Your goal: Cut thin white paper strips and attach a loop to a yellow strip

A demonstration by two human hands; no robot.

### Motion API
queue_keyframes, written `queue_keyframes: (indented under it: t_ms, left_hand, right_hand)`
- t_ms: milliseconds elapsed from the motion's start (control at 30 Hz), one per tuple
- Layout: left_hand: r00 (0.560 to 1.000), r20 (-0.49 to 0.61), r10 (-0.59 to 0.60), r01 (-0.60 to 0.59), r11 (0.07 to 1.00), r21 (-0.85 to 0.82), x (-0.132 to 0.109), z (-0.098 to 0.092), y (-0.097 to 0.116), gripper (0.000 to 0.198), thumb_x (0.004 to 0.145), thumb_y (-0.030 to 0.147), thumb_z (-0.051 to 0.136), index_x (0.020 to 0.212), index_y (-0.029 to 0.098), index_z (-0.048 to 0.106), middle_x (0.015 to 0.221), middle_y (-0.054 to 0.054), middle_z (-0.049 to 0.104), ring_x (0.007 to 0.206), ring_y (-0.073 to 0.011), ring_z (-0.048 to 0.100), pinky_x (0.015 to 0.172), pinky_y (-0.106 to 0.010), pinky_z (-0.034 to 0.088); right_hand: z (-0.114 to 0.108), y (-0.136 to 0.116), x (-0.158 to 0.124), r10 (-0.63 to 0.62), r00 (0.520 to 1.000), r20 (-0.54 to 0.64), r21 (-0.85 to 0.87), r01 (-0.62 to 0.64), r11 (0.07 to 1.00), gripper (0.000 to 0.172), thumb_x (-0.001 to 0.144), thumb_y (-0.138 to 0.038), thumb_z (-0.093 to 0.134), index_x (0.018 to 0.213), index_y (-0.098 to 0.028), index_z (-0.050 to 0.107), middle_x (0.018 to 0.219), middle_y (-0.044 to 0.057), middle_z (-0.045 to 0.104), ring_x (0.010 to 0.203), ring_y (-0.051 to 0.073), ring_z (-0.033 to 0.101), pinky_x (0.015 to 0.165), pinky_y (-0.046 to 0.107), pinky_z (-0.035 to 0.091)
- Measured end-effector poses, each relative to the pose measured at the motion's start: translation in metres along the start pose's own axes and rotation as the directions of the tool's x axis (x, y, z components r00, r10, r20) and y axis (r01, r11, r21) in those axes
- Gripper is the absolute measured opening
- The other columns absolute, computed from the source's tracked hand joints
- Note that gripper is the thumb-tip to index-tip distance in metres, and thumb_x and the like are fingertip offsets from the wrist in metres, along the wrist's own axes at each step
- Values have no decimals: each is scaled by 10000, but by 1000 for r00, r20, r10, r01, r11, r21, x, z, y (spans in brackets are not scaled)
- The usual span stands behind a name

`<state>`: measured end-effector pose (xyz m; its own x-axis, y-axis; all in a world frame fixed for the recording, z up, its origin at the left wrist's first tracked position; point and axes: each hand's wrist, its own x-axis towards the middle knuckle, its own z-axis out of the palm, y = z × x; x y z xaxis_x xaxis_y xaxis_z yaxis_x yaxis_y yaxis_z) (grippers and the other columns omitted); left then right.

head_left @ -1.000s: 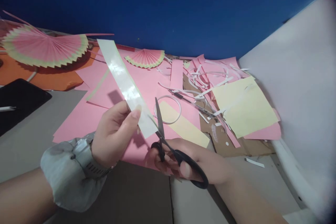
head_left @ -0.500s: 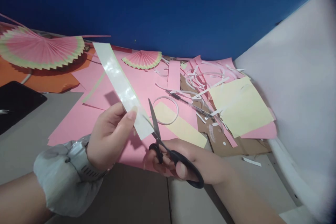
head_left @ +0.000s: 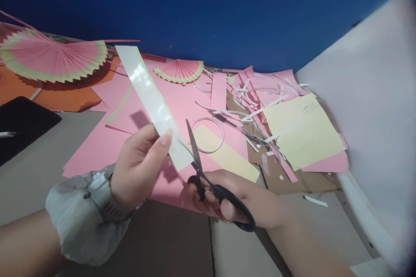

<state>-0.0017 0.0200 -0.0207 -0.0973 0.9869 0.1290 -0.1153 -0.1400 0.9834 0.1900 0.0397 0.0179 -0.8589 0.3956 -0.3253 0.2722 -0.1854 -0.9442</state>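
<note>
My left hand [head_left: 143,162] pinches a shiny white paper strip [head_left: 151,99] near its lower end, thumb on top. The strip slants up and away to the left, with a thin green edge along its right side. In my right hand [head_left: 227,199] are black-handled scissors [head_left: 198,160], thumb and fingers through the loops. Their blades are parted, and the strip's lower right edge lies between them or touches them; I cannot tell exactly. Pink paper sheets [head_left: 182,117] lie beneath both hands. Just beyond the blades are a pale yellow piece [head_left: 234,160] and a white ring [head_left: 208,151].
Pleated pink-and-yellow paper fans [head_left: 58,58] lie at the back, over orange material [head_left: 65,99] on the left. A black device [head_left: 29,125] lies left. Paper scraps, a pen [head_left: 240,129], a yellow sheet [head_left: 302,132] and brown cardboard [head_left: 286,181] are on the right, before a blue wall [head_left: 208,13].
The whole view has shifted slightly, with most things appearing a little further right. Both hands keep their hold on the strip and scissors. The scissor blades still stand apart at the strip's edge.
</note>
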Motion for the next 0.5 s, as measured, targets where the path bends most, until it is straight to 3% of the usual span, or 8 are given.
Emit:
queue_keyframes:
  t_ms: [133,267,367,500]
  left_hand:
    - [1000,5,-5,5,998,-64,1,1,-2,187,874,340,489,795,233,620,723,-11,601,661,-154,520,598,-262,430]
    - [996,86,-34,44,992,-117,1,3,2,184,890,325,458,846,222,604,697,2,578,633,-140,526,577,-251,439]
    - [986,162,-47,54,998,-40,2,4,8,131,870,287,493,839,214,597,705,12,587,601,-120,539,547,-225,449]
    - [982,182,-50,32,994,101,3,6,16,176,848,262,494,716,184,581,602,18,547,505,-106,509,457,-202,421]
  right_hand:
    - [-1,-1,1,-8,1000,-16,-26,7,1000,574,769,-684,432,888,-138,559,789,18,496,669,105,422,617,225,391]
    - [-1,0,1,14,999,-31,-20,-15,1000,586,787,-667,425,963,-125,561,853,37,502,632,89,417,574,214,391]
    - [-1,2,0,91,995,-41,-25,-92,995,559,821,-627,420,1075,-139,520,830,18,461,593,76,404,518,198,372]
    - [0,4,0,89,994,-65,-27,-91,995,557,799,-662,410,1046,-172,509,798,2,441,591,84,389,512,205,357]
